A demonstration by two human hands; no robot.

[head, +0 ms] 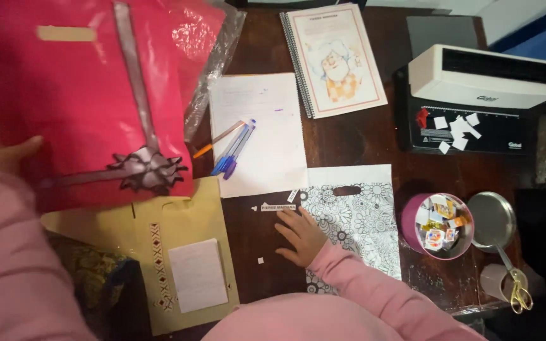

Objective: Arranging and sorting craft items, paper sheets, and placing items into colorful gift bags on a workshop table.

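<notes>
Right hand (299, 235) flat on dark wooden surface (349, 142), fingers (287, 220) spread, tips just below small white paper strip (278, 206); strip's long axis left-right. Left hand (0, 153) far, gripping red plastic gift bag (77, 95), fingers hidden behind it.

The right hand (299, 235) lies flat on the table (349, 142) — fingertips (280, 218) just below a paper strip (278, 206), patterned bag (355, 218) right of them, pens (233, 150) beyond on a sheet (260, 129). The left hand (1, 155) grips a large bag (83, 95) far left.
</notes>
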